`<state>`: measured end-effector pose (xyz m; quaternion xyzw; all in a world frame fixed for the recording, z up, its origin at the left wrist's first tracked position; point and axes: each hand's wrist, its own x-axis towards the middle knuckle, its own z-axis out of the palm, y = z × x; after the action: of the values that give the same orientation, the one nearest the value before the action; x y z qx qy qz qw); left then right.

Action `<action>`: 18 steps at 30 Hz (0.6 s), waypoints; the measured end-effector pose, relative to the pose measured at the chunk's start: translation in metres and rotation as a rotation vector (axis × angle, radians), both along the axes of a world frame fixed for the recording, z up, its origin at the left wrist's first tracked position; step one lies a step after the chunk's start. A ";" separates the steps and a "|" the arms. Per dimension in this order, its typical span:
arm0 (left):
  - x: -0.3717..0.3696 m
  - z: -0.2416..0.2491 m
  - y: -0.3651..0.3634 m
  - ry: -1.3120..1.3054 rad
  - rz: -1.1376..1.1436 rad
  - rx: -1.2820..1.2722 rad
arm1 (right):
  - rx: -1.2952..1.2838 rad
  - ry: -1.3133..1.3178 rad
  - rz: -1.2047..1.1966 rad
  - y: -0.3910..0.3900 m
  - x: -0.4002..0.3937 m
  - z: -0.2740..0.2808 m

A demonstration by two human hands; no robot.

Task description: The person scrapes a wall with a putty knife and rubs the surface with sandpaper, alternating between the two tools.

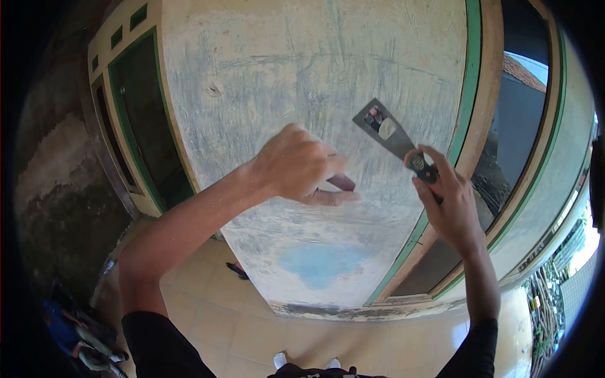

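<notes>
My right hand grips a putty knife by its dark handle. The blade points up and left in front of the wall, with pinkish and pale spots near its tip. My left hand is curled close over the wall's middle, with a dusty look about the knuckles. Between its fingers and thumb shows a small dark reddish-brown piece; I cannot tell what it is. Facing me is a cream wall with grey scuffed streaks, a small chipped spot and a light blue patch lower down.
A green-edged window frame borders the wall at right. To the left stands a green-framed doorway. Tiled floor lies below, with my white shoes on it. A person in blue is at lower left. Stacked sticks lie at right.
</notes>
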<state>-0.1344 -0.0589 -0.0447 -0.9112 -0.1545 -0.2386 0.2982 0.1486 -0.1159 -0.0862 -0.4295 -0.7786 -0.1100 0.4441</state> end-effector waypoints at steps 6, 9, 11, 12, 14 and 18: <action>-0.056 0.036 0.006 -0.069 0.007 0.160 | 0.199 -0.103 -0.137 -0.007 -0.049 0.058; -0.087 0.051 0.012 -0.195 -0.024 0.193 | 0.239 -0.093 -0.158 -0.004 -0.076 0.070; -0.105 0.054 0.017 -0.253 -0.016 0.160 | 0.270 -0.094 -0.161 -0.003 -0.097 0.073; -0.112 0.057 0.019 -0.310 0.006 0.132 | 0.265 -0.076 -0.149 -0.003 -0.108 0.075; -0.120 0.060 0.030 -0.391 0.047 0.074 | 0.269 -0.056 -0.148 0.000 -0.129 0.078; -0.122 0.053 0.042 -0.526 0.107 -0.136 | 0.275 0.027 -0.153 0.017 -0.166 0.070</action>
<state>-0.2566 -0.0170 0.0088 -0.8264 -0.2905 -0.4400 0.1980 -0.0174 -0.0989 -0.0161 -0.4243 -0.7150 -0.2434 0.4995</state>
